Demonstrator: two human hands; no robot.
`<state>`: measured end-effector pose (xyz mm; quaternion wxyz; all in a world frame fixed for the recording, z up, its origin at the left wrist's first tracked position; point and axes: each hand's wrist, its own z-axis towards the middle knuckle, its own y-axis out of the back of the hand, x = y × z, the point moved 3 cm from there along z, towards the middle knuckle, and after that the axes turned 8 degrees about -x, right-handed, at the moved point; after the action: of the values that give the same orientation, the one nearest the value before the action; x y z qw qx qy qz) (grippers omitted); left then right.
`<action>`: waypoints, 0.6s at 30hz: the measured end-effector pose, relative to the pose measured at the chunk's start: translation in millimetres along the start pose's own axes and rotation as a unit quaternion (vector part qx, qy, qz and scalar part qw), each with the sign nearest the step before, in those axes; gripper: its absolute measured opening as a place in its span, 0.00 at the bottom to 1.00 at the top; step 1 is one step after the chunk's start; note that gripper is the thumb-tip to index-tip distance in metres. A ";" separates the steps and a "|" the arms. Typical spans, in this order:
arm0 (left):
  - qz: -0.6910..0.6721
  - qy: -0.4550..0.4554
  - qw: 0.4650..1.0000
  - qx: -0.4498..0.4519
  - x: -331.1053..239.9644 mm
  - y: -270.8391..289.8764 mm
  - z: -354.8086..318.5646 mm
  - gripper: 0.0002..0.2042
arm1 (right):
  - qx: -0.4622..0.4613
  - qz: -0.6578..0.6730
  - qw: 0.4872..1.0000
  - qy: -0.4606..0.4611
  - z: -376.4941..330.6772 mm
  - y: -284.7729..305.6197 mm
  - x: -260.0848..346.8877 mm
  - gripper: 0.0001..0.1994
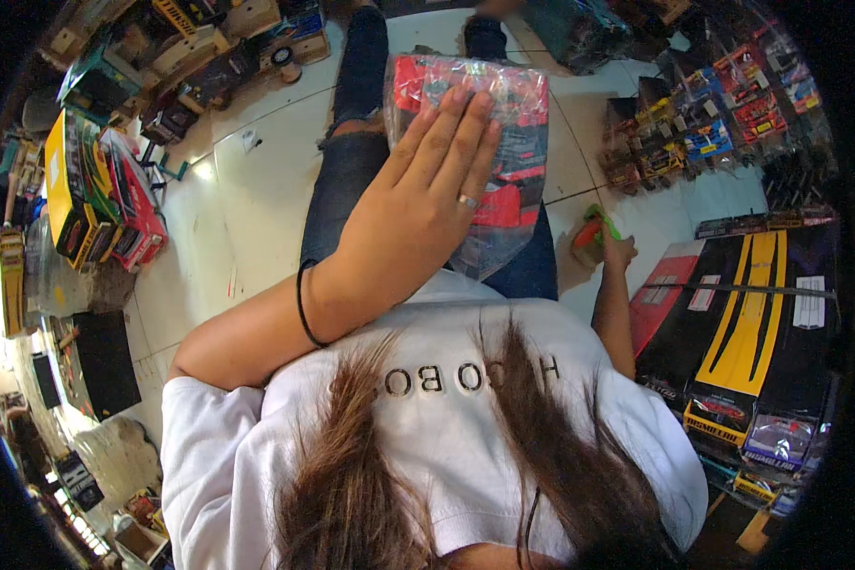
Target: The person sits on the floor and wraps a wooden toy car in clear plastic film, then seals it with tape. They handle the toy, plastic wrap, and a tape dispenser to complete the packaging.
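Clear-wrapped red-and-grey package (521, 157) sits over the thighs of the dark jeans (334, 204), just past the white shirt (451, 446). Long axis runs roughly 12 to 6 o'clock; the near end narrows.

Left hand (418, 199) is the nearer, lying on it: palm down, fingers straight, nearly together with slim gaps, flat on the wrap, clamped on nothing visible. Thumb hidden. Package lies directly beneath those fingers, pointing past the tips to 12 and showing most at 3 to 5 o'clock from the knuckles. Forearm comes in from 8.

Right hand (619, 251) is well apart, about 4 o'clock from the package, beside a green-and-orange item (610, 224) at its 11. Too small to tell whether its fingers grip.

Boxed goods (746, 313) stand at its 4.
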<state>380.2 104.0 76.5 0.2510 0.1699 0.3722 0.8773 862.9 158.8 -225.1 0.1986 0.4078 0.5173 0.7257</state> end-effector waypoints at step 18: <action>0.037 0.002 0.999 -0.004 -7.1 -5.0 -8.3 0.28 | 0.144 0.504 0.688 0.503 -150.4 318.0 340.7 0.23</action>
<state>383.5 98.2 66.5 0.2183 0.1809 0.3626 0.8878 585.0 189.5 176.9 -0.5478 0.2047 0.3546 0.7295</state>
